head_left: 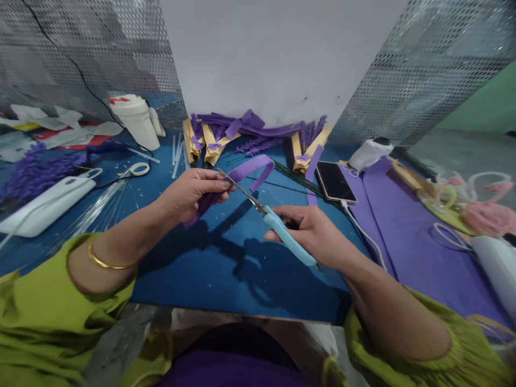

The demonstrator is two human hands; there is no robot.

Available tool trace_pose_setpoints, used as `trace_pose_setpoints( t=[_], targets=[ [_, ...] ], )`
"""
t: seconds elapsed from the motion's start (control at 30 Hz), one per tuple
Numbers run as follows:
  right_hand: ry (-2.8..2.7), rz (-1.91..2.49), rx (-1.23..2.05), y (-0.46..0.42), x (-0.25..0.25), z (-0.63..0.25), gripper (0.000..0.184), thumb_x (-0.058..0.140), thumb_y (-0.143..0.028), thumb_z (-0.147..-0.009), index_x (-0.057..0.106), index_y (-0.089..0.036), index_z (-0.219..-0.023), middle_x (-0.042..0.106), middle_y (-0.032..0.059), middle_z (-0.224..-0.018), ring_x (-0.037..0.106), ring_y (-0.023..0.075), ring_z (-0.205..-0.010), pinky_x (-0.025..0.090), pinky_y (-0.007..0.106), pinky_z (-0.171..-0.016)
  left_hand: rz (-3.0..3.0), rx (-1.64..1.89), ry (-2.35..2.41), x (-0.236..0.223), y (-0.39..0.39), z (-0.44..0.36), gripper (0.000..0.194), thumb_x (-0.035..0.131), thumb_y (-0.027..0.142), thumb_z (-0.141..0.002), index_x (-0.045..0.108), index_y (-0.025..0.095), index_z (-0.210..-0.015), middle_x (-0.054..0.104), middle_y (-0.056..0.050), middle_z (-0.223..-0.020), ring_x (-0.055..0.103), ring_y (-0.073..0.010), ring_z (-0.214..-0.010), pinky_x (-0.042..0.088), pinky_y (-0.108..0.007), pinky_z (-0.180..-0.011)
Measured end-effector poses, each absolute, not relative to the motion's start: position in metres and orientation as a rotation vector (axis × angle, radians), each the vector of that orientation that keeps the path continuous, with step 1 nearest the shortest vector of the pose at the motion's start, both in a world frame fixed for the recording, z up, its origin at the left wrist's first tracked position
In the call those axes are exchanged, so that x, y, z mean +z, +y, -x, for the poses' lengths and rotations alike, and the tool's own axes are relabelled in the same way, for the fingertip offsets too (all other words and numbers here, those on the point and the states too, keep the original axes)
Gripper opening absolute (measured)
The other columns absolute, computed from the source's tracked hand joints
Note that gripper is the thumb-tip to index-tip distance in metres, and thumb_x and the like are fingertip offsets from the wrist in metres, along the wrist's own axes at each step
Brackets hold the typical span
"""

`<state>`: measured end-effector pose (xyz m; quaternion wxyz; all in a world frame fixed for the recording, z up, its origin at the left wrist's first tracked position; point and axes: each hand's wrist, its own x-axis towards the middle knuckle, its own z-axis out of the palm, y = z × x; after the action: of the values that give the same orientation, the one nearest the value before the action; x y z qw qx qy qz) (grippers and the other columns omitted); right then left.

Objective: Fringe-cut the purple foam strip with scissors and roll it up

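With the clock centred on the view, the left hand (197,192) is held at nine o'clock, its forearm brought in from eight, thumb laid uppermost; the purple strip (248,167) is pinched between thumb and fingers. The right hand (309,231) is placed at four o'clock, fingers wrapped around the light-blue handles of the scissors (288,236), whose blades are pointed towards ten and seen overlapping the strip beside the left thumb. Whether the blades are fully closed cannot be told. The strip is held above the blue surface (193,285), flat and narrow, arched at twelve o'clock with one end bent down, lilac there, shaded darker below the left hand.
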<state>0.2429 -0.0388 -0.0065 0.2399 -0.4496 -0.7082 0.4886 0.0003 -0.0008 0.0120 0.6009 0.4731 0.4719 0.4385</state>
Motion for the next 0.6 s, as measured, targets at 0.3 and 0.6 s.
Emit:
trace_pose_setpoints(
  t=[0.3, 0.6],
  targets=[
    [-1.921, 1.298, 1.266, -0.0367, -0.0055, -0.2424, 0.034, 0.072, -0.049, -0.077, 0.069, -0.019, -0.091, 0.059, -0.0007, -0.075, 0.045, 0.0119, -0.060, 0.032, 0.026, -0.053, -1.101, 1.055, 1.093, 0.0051, 0.0006, 0.0013, 0.012, 0.082, 0.023, -0.063, 0.073, 0.015, -0.066, 0.068, -0.002, -0.059, 0.060, -0.0087, -0.055, 0.045, -0.016, -0.054],
    [-2.014, 1.322, 1.088, -0.0387, -0.0061, -0.2410, 0.023, 0.074, -0.038, -0.076, 0.067, -0.021, -0.089, 0.066, -0.0002, -0.088, 0.054, 0.0161, -0.073, 0.039, 0.028, -0.063, -1.105, 1.180, 1.119, 0.0054, -0.0020, -0.0031, 0.010, 0.081, 0.020, -0.062, 0.071, 0.016, -0.061, 0.065, 0.000, -0.056, 0.059, -0.0088, -0.054, 0.043, -0.017, -0.051]
  ],
)
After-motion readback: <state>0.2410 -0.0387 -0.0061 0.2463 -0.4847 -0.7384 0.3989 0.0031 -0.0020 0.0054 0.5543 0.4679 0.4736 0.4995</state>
